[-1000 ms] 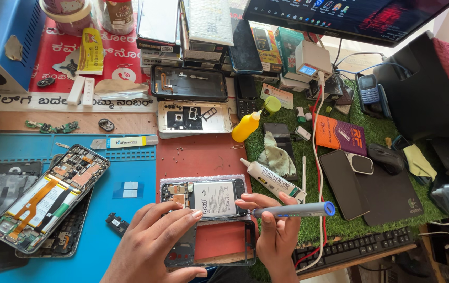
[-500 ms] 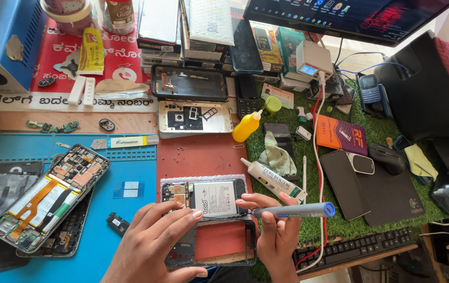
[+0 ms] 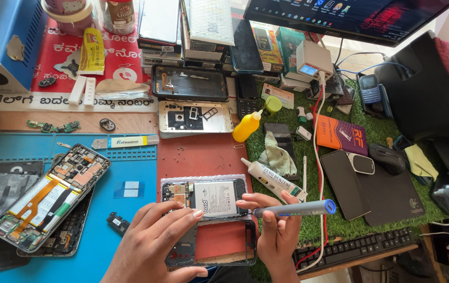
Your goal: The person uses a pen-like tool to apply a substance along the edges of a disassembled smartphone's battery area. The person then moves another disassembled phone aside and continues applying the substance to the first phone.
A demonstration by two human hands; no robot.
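An opened phone with a white battery lies on the red mat in front of me, partly over an empty black phone frame. My left hand rests flat on the phone's lower left, its fingertips on the battery edge. My right hand grips a grey pen-shaped electric screwdriver with a blue end cap, held sideways, its tip pointing left at the phone's right edge.
Another disassembled phone lies on the blue mat at left. A white glue tube, a yellow squeeze bottle, a cloth, phone back covers and stacked boxes sit behind. A keyboard, mouse pad and monitor stand right.
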